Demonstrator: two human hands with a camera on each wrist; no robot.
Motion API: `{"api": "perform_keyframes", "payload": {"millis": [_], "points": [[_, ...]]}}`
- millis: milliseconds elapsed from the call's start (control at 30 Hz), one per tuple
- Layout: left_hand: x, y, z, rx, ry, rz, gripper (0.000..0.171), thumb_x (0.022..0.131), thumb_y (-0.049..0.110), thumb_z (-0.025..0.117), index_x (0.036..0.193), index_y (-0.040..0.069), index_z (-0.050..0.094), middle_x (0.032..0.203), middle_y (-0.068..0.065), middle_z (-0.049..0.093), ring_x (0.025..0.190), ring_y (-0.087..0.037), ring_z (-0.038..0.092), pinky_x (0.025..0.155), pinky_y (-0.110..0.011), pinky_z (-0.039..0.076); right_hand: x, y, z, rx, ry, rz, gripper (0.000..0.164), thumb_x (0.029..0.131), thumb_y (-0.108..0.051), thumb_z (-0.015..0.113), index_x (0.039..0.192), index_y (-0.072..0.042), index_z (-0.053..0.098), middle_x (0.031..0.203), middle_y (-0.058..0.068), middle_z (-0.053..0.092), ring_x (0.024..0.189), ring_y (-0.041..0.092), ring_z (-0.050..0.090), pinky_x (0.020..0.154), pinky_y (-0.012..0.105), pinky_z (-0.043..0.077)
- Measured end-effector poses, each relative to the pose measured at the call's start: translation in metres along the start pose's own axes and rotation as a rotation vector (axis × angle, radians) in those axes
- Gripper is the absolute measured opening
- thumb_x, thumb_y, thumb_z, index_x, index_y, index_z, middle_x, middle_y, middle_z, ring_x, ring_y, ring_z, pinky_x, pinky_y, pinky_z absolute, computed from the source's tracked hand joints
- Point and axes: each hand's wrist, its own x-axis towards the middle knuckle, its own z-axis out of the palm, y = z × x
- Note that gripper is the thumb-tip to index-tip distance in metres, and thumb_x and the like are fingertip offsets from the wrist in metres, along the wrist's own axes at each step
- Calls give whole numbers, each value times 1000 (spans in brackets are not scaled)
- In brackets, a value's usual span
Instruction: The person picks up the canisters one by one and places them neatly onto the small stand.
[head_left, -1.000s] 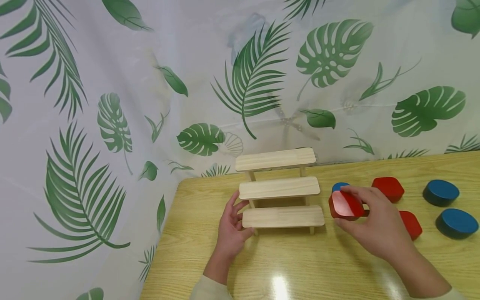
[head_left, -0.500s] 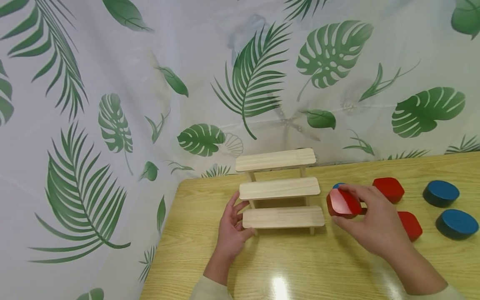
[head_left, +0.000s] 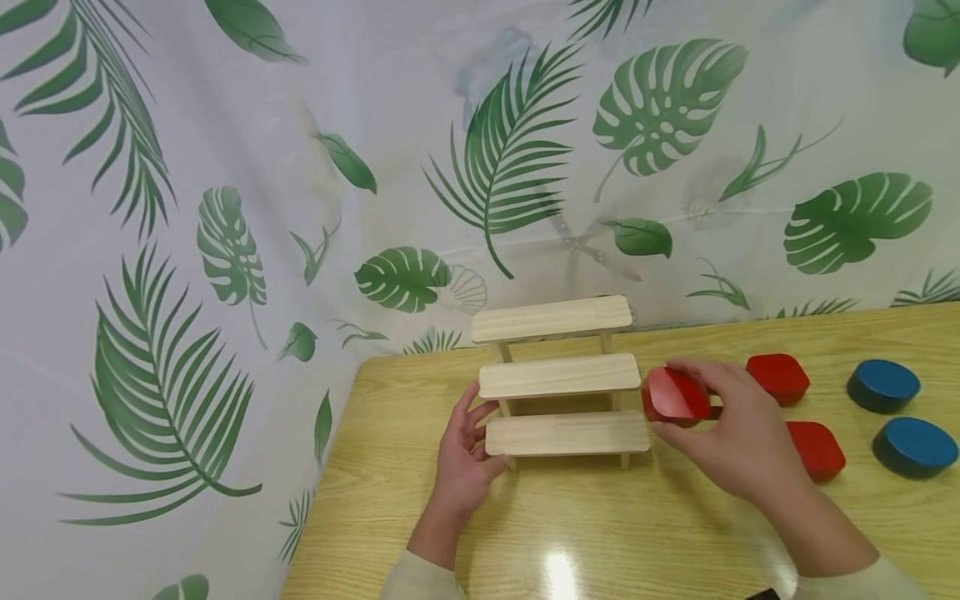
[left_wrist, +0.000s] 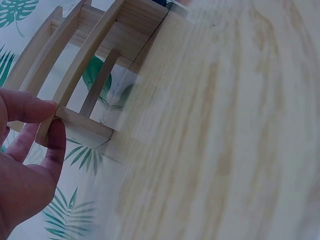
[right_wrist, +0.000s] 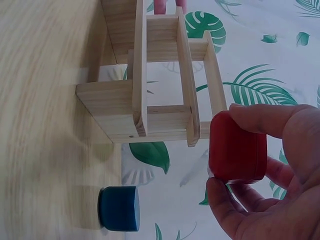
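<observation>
A: With the three-tier wooden stand (head_left: pixel 558 377) at the clock's centre and the leaf-print sheet (head_left: pixel 390 167) at twelve, how far along is the work?

B: Early, it seems; no step bears a block; the right hand (head_left: pixel 738 442) pinches one red rounded-square block (head_left: pixel 675 396) between thumb and fingers, raised off the table (head_left: pixel 600 533), just beside the stand at three o'clock.

A: And the left hand (head_left: pixel 462 467)?

B: At eight o'clock, thumb and fingers gripping the end of the lowest step, probably to steady it.

A: What remains?

B: Two more red blocks (head_left: pixel 777 379) and two blue cylinders (head_left: pixel 883 386) rest farther out around three o'clock; the right wrist view shows a blue cylinder (right_wrist: pixel 119 208) near the stand, apparently a third, hidden in the head view.

A: Edges and room?

B: The sheet hangs close behind the top step at twelve, so space is tight there; bare tabletop spreads toward six; past nine the table meets the sheet; between held block and middle step the gap looks slim, and whether they touch cannot be told.
</observation>
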Motion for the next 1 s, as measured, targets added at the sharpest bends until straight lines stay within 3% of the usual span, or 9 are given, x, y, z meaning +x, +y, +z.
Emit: {"api": "perform_keyframes", "payload": {"millis": [700,1000], "points": [[1,-1,-1,5,3,16,108,68,-31,58,157,25,30,143,-10,51,105,-33,52,75,-32,53,12,-10,4,27,15,-24,77,70,-20,92,137,-6,57,127,21,55,112,42,49,75,59,53],[1,-2,-2,19,-2,24,106,69,-31,58,158,20,29,143,-15,49,107,-35,52,76,-34,52,17,-20,6,44,14,-49,76,71,-21,92,137,-5,57,129,20,55,112,42,48,75,58,54]]}}
